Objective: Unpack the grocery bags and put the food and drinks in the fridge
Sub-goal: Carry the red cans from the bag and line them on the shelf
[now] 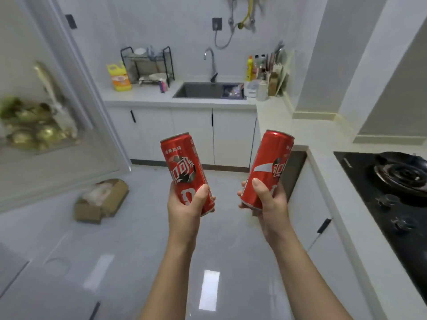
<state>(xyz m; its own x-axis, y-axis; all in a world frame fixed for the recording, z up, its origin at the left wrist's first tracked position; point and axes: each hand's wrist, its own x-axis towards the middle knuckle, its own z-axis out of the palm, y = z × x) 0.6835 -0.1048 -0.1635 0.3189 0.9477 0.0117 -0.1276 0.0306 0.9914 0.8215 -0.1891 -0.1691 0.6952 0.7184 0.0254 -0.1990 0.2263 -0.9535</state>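
**Two cans in hand, fridge side a blur**

Left hand [184, 202] wrapped round the lower half of the left can [184, 167], thumb across the front. Right hand [265, 199] clamped the same way on the right can [270, 162], thumb up the printed face. Both cans red, slim and tall. Held in the air over the floor, mid-kitchen, apart from each other, tops tilted slightly outward.

Handling, by judgement:
- Thin rigid metal, smooth, likely slick if cold or wet.
- Probably full, so fairly heavy for the size, with much of the weight above the present grip.
- Dentable under a hard squeeze; fizzy, so better not shaken or dropped.
- Best taken round mid-barrel, thumb opposite fingers, and set down upright on the base.

Hard to make out:
- White panel [69, 93] at far left, likely the open fridge door, badly smeared.
- Greenish-gold lumps [30, 125] on it, not identifiable.
- Fridge interior out of frame. No grocery bags in view.
- Cardboard box [101, 202] on the floor, contents pale and unclear.
- Fingers behind both cans mostly hidden.
- Can tops seen near edge-on, so sealed or opened not certain.
- Black hob [392, 176] on the counter [300, 135], cut off at the right edge.
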